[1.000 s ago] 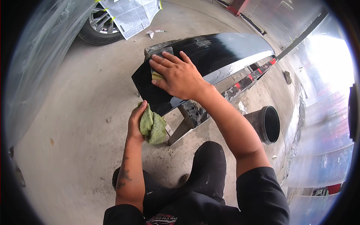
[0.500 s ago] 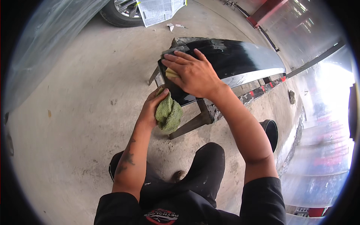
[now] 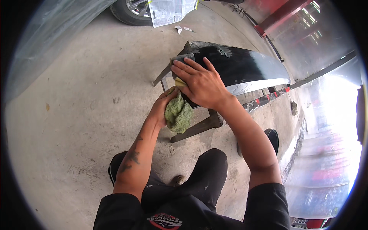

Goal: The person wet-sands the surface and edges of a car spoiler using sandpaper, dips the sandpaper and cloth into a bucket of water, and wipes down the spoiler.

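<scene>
A long, curved black car body panel (image 3: 241,67), with a pale, light-catching near edge, rests on a worn stand (image 3: 199,124). My right hand (image 3: 201,82) lies on its left end, fingers stretched and slightly spread. Beneath that palm, a yellowish folded sheet that looks like sandpaper (image 3: 179,82) sticks out by the thumb; the rest is hidden. A dull grey patch shows around the fingertips. My left hand (image 3: 163,107) is closed on a bunched green cloth (image 3: 179,115), which hangs beside the panel's near left corner. Its fingertips come close to the right thumb.
Concrete floor (image 3: 76,96) surrounds the stand. A car wheel (image 3: 132,11) stands at the far left beside masking paper (image 3: 172,11), with paper scraps (image 3: 179,29) nearby. Plastic sheeting (image 3: 50,42) hangs at the left and right. My knees are close to the stand's near leg.
My left hand has risen with the green cloth, closer to the right hand and the panel's corner. The right hand has slid slightly nearer along the panel. The whole view has shifted a little.
</scene>
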`<state>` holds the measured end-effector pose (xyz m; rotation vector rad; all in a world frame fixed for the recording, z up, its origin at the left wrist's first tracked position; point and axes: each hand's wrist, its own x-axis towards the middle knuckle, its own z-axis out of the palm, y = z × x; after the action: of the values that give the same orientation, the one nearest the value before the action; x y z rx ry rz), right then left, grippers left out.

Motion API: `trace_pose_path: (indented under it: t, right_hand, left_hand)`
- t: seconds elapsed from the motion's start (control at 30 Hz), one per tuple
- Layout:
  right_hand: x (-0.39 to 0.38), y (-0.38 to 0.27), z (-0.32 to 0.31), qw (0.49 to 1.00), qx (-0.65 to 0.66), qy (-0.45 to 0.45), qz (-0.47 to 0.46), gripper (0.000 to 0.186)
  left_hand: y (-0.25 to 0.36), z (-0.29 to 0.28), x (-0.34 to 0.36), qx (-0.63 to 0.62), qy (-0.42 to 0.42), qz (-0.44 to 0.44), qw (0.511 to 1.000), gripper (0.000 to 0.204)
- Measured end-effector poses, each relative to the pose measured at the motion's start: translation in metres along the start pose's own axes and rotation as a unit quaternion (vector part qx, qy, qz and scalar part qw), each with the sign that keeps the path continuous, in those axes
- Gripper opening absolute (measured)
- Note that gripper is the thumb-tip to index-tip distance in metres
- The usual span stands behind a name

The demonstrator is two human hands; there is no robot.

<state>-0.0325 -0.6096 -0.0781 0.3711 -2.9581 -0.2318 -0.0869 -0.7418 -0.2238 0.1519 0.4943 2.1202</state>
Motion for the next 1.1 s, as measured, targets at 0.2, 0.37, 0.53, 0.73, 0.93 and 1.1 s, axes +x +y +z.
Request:
trace_pose_path:
  t: [0.2, 0.37, 0.53, 0.73, 0.93, 1.1]
  right_hand:
    - [-0.029, -0.025, -0.004, 0.999, 0.018, -0.018, 0.023, 0.058]
    - [-0.040, -0.029, -0.003, 0.998, 0.029, -0.057, 0.025, 0.063]
    - [0.004, 0.051, 0.009, 0.991, -0.017, -0.015, 0.132, 0.074]
    - [-0.051, 0.184, 0.009, 0.912, 0.028, -0.015, 0.408, 0.070]
    - [-0.001, 0.006, 0.021, 0.991, -0.050, -0.004, 0.123, 0.065]
    - [-0.056, 0.120, 0.009, 0.952, 0.002, 0.028, 0.305, 0.062]
  left_hand:
    - [0.008, -0.002, -0.008, 0.031, -0.019, 0.016, 0.999, 0.031]
    - [0.013, 0.003, -0.008, 0.104, -0.002, 0.026, 0.994, 0.035]
    - [0.013, -0.014, -0.009, 0.055, 0.023, 0.019, 0.998, 0.017]
    - [0.003, 0.004, 0.001, 0.062, 0.043, 0.013, 0.997, 0.011]
    - [0.015, -0.005, -0.011, 0.110, 0.085, 0.047, 0.989, 0.015]
    - [0.013, 0.003, -0.006, 0.135, 0.079, 0.052, 0.986, 0.015]
